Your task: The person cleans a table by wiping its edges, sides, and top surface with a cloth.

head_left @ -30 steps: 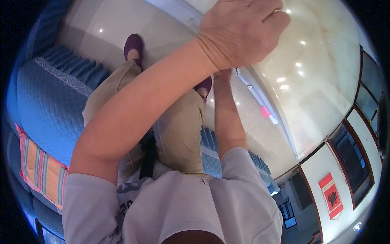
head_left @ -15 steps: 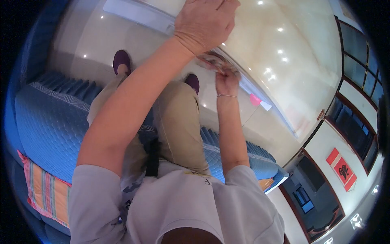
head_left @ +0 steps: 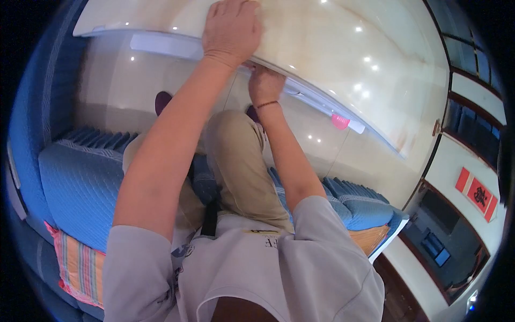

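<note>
My left hand [head_left: 232, 32] lies on the glossy cream marbled tabletop [head_left: 311, 43], close to its near edge, palm down with the fingers stretched out. Just below and to its right, my right hand [head_left: 266, 86] is at the underside of that edge. A thin band circles the right wrist. The tabletop's rim hides the right fingers, so what they hold, if anything, does not show. A pale shelf or drawer front [head_left: 314, 101] runs under the table next to the right hand.
A pink item [head_left: 340, 122] sticks out below the table edge, beside a white piece. Blue quilted sofa covers [head_left: 80, 177] lie on both sides of my legs. A striped cushion [head_left: 80, 263] rests at the left. Shiny floor tiles [head_left: 209, 96] lie under the table.
My right hand has moved up and left under the table edge; the crinkled, see-through item it held is out of sight. My left hand has flattened on the tabletop. The view has shifted.
</note>
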`<state>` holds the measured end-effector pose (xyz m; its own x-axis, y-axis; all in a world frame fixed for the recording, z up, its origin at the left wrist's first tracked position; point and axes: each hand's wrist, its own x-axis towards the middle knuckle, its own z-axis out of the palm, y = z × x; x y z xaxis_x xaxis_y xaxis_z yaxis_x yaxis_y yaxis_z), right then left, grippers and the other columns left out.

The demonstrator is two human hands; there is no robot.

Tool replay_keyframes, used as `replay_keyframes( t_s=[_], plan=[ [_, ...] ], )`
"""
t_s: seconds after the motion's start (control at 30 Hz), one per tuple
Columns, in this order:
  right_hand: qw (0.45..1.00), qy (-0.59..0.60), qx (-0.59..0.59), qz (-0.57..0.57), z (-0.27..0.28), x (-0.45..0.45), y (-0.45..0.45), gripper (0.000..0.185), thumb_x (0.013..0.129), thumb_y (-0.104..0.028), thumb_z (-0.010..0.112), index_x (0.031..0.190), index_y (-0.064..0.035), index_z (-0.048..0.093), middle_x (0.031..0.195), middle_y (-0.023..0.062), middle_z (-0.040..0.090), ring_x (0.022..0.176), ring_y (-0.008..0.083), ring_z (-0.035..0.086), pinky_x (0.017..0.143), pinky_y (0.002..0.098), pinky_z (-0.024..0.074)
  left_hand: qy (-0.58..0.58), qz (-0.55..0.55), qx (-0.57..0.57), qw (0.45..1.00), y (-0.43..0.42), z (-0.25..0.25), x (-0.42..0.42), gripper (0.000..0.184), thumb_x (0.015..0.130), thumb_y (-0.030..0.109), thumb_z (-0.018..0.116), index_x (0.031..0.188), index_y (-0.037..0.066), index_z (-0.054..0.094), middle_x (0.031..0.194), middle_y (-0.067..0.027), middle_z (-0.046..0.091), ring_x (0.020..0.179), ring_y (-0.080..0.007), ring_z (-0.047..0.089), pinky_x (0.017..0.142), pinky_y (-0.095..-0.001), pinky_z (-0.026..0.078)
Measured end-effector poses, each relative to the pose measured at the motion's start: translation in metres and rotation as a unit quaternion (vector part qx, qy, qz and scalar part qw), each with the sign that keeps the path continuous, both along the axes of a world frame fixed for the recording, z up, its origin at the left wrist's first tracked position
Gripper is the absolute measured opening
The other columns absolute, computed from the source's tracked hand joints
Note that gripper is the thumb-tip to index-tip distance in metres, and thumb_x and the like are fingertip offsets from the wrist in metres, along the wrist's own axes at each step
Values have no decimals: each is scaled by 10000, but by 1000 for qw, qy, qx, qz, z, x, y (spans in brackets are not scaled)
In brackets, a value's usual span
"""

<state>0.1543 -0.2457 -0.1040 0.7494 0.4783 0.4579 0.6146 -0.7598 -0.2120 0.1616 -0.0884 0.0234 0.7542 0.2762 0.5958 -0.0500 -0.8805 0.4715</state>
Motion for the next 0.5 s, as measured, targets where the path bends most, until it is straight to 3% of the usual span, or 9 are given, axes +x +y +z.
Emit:
replay_keyframes(
  t_s=[0.07,0.17,0.23,0.3,0.33,0.43,0.5],
  plan=[
    [993,100,-61,-4,-10,6,8,165,823,-182,572,909,-80,668,983,137,656,977,340,590,889,479,437,-32,75,84,993,-3,-7,5,194,766,136,571,945,103,637,1010,-76,645,952,-266,603,846,-412,460],
    [988,81,-120,45,-24,19,-12,176,825,-194,574,914,-82,676,976,134,662,977,337,602,869,469,457,6,63,59,996,1,-18,5,273,758,122,576,1025,103,632,1079,-73,614,1021,-263,566,919,-407,413],
    [994,37,-88,45,-29,27,-34,211,823,-217,583,946,-72,674,943,141,668,964,337,616,849,468,470,-3,48,70,996,3,-18,6,251,759,152,585,1003,117,630,1046,-62,605,1006,-259,558,913,-408,402],
    [989,87,-98,75,-8,28,-65,268,802,-247,603,986,-62,666,963,149,665,962,331,620,864,465,467,9,61,80,995,2,-14,5,261,773,117,561,1023,97,633,1078,-97,623,1013,-292,574,908,-417,426],
    [970,187,-146,52,1,31,-80,328,773,-263,626,1022,-50,653,1022,157,651,996,333,610,867,466,467,10,57,75,995,1,-12,4,260,783,115,546,1026,90,633,1085,-106,624,1015,-303,572,907,-421,425],
    [992,80,-95,3,4,36,-132,322,772,-240,610,1026,-46,651,1051,168,642,1000,345,603,868,471,463,7,65,90,994,2,-16,7,250,774,120,560,1014,112,630,1061,-73,612,1021,-255,561,910,-401,411],
    [990,51,-128,-15,-4,42,-167,320,779,-234,596,1029,-42,652,1050,172,643,998,352,603,871,474,459,10,53,90,994,2,-16,7,257,783,113,544,1026,104,627,1070,-78,612,1032,-265,556,918,-400,407]
  ],
)
